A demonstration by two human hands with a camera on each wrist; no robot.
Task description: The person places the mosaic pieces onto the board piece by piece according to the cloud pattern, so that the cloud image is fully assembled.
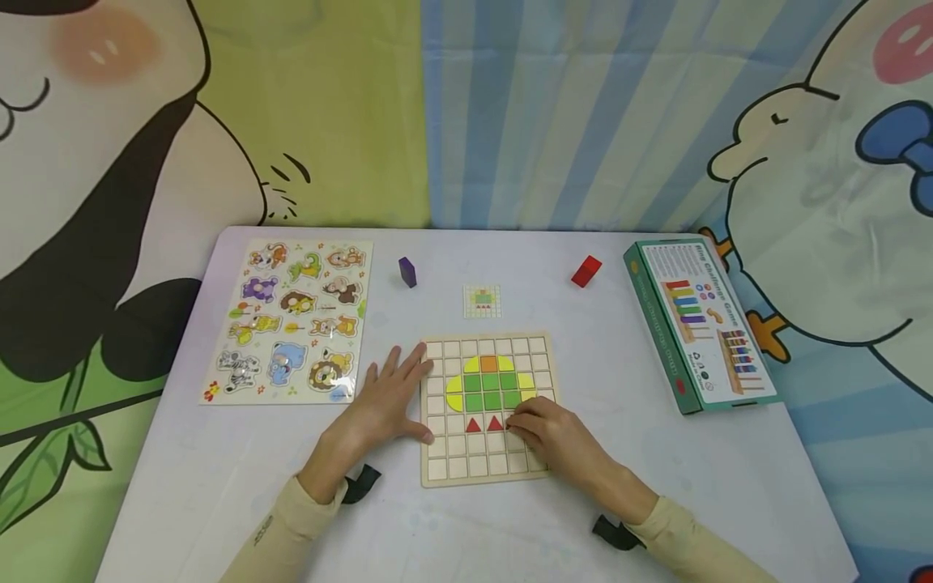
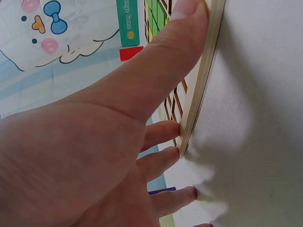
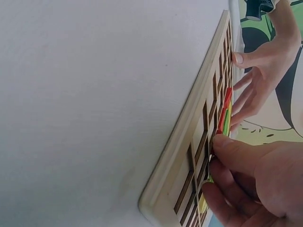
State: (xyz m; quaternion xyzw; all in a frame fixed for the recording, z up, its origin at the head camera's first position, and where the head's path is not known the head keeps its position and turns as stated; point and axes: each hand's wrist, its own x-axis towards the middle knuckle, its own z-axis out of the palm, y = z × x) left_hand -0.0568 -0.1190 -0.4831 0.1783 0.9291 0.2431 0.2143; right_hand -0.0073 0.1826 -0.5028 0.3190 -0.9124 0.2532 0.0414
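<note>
A wooden grid board [image 1: 455, 468] lies flat, bearing green squares [image 1: 492, 391], an orange square [image 1: 488, 364], yellow rounded corner pieces [image 1: 454, 401] and two red triangles [image 1: 473, 426]. My left hand [image 1: 382, 405] is spread at the board's left edge, with thumb and fingertips along the rim. In the right wrist view, the thumb and bent fingers of my right hand [image 3: 251, 179] come together low over the grid. Its fingertips are beside the right-hand red triangle; I cannot tell whether they pinch a piece. A small pattern card [image 1: 483, 291] lies beyond the board.
At left lies an animal picture board [image 1: 291, 324]. A purple block [image 1: 407, 272] and a red block [image 1: 586, 271] stand towards the back. A green game box [image 1: 700, 324] lies at the right edge of the white table [image 1: 496, 534], with printed curtains behind.
</note>
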